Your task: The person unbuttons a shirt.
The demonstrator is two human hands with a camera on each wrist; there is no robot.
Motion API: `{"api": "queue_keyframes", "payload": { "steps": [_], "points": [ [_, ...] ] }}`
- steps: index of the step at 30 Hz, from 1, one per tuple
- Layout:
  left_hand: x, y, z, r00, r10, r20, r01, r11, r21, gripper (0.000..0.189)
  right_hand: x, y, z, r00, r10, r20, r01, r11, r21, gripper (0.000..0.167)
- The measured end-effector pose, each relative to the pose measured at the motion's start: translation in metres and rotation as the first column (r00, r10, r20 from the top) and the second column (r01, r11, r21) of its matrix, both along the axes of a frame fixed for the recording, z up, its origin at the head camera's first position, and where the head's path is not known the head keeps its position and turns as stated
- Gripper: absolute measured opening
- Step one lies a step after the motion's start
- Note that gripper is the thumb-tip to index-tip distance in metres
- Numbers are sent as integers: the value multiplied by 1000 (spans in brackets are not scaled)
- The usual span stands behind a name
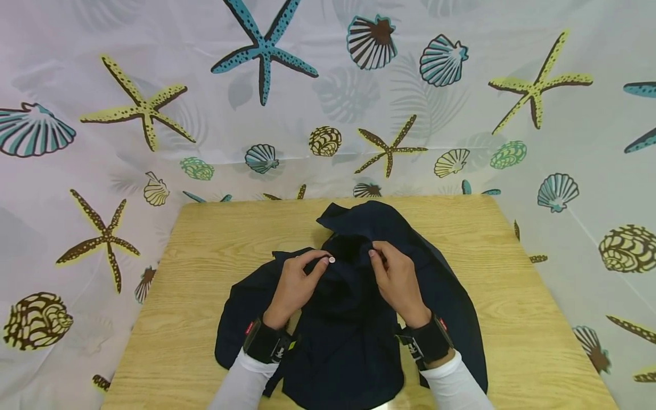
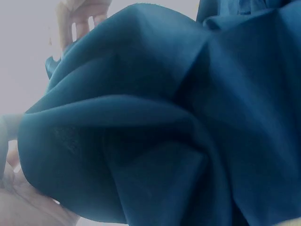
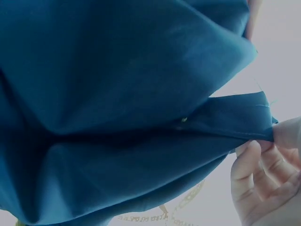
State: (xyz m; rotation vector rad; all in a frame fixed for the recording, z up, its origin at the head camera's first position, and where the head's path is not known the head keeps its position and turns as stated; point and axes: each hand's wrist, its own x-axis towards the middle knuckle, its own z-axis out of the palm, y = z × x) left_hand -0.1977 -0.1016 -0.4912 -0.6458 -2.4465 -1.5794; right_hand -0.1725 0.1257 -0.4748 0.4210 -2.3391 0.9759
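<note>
A dark navy shirt (image 1: 343,359) lies bunched on the table, with parts spread to the left and right that look like sleeves. My left hand (image 1: 298,285) pinches its cloth between thumb and forefinger, and a small white button (image 1: 332,259) shows right at those fingertips. Across a dark fold, my right hand (image 1: 398,279) pinches another edge of the shirt. The right wrist view has the right fingers (image 3: 248,165) gripping the end of a stitched band (image 3: 235,113). From the left wrist, the raised cloth (image 2: 141,56) hides most of the left fingers.
Under the shirt is a light wood-grain table (image 1: 512,319). A white sheet (image 1: 215,136) printed with starfish and shells rises behind it and along both sides. Black straps (image 1: 266,340) circle both wrists, above white sleeves (image 1: 241,381).
</note>
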Motion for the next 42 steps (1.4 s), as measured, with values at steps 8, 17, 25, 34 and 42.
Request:
{"api": "queue_keyframes", "payload": {
  "steps": [8,17,25,34,42],
  "points": [
    [0,-23,-15,994,90,59,-86,995,-57,24,-3,12,-5,998,-62,-1,61,996,-58,11],
    [3,-38,-26,992,94,84,-82,988,-133,23,-4,16,-10,997,-64,45,68,992,-102,14],
    [3,-22,1,993,119,8,-109,933,-344,58,-12,15,4,999,-39,7,40,994,-103,15],
    [-3,30,36,998,-27,-50,-2,864,-503,52,-22,0,28,995,42,-95,-44,999,-19,18],
    [-8,43,17,985,-96,143,148,894,-423,23,-23,-7,24,998,69,-2,-69,998,-15,19]
  ]
}}
